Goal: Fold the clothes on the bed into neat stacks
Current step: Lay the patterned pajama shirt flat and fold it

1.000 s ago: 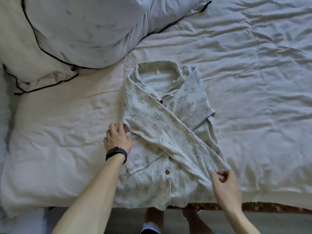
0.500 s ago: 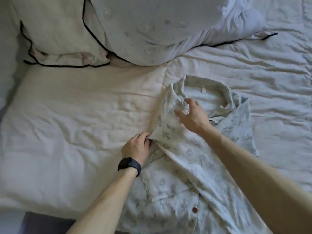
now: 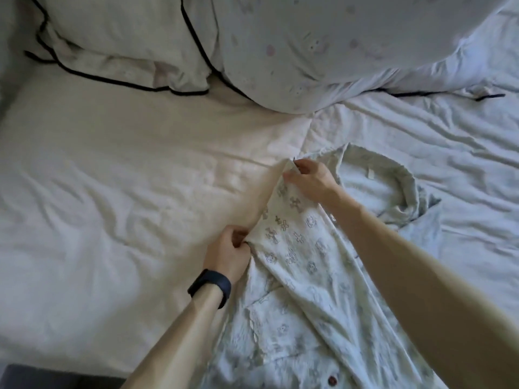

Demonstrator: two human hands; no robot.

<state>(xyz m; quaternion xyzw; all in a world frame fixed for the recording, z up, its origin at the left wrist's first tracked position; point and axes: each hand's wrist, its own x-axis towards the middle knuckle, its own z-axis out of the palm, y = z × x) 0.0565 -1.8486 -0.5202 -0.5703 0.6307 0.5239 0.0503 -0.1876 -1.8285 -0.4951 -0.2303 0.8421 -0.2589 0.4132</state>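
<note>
On the bed sheet, a bit right of the middle: one printed shirt, front up, collar at the far end. Pinches the shirt's folded side edge with the left hand, thumb and fingers curled on the cloth. Pinches the same edge higher up, by the shoulder, with the right hand. Holds that edge a little off the sheet between the two pinches.

Just changed: the right hand's place. A second back, low by the end of the sleeve near the bed's edge; now up by the shoulder, arm stretched over the shirt. Keeps the left hand on the side edge the whole time. Leaves the sleeve lying slantwise over the front. Means, most likely, a side fold nearly made and now getting pulled straight; still to do after that: folding the bottom up and putting the shirt on a stack.

Count: one shirt, one sleeve on top, two hands, one dark wrist band on the left arm, one brown button low down, a left pillow plus a big pillow with a faint print, so two, and no stack anywhere in view
</note>
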